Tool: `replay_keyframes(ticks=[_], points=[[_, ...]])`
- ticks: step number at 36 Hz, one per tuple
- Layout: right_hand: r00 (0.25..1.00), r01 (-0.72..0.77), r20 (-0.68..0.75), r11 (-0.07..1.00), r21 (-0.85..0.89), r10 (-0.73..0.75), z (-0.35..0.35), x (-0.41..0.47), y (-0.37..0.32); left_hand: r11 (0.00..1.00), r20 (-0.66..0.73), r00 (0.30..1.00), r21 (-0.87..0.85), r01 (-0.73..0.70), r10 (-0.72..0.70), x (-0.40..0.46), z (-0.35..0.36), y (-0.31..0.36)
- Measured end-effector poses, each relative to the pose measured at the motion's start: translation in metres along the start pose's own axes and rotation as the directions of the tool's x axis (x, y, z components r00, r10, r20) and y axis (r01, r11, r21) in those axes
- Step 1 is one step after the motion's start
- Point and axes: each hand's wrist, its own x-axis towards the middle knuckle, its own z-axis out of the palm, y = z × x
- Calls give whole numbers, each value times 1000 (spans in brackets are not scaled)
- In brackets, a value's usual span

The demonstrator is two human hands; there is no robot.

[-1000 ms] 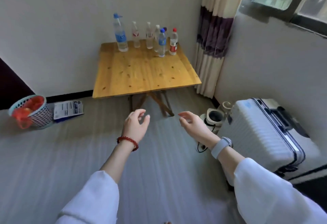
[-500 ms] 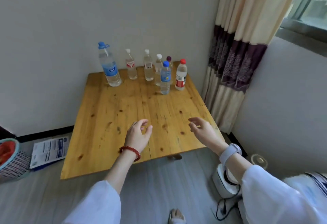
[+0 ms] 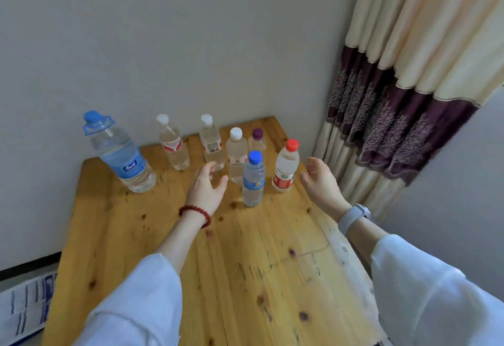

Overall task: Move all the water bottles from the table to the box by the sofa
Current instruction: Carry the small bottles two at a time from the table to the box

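Note:
Several water bottles stand at the far end of a wooden table. A big bottle with a blue cap and handle is at the left. A small blue-capped bottle stands nearest, with a red-capped bottle to its right. White-capped bottles and a purple-capped one stand behind. My left hand hovers open just left of the blue-capped bottle. Just right of the red-capped bottle, my right hand is open too. Neither hand touches a bottle. No box is in view.
The table sits in a corner against a grey wall. A cream and purple curtain hangs to the right. A printed paper lies on the floor at the lower left.
I have come close to the table; both hands have reached forward from near the table's front to either side of the front bottles. The bin, suitcase and kettle have left the view.

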Motion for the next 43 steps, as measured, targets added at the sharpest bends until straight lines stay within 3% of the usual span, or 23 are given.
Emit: replay_keyframes(ticks=[8, 16, 27, 32, 39, 43], points=[[992, -95, 93, 995, 36, 91, 39, 91, 18, 999, 132, 991, -50, 15, -9, 125, 56, -29], [977, -192, 122, 972, 132, 177, 65, 111, 43, 984, 208, 978, -174, 44, -7, 156, 89, -50], [988, -145, 64, 982, 118, 139, 51, 95, 45, 975, 74, 997, -222, 28, -11, 138, 70, -56], [994, -109, 11, 988, 111, 108, 27, 85, 31, 984, -64, 995, -154, -88, 79, 137, 31, -34], [989, -2, -142, 985, 174, 27, -22, 59, -5, 944, -346, 890, -35, -329, 298, 134, -27, 32], [965, 67, -262, 978, 198, -13, -62, 31, -27, 897, -376, 842, -58, -439, 388, 116, -48, 87]])
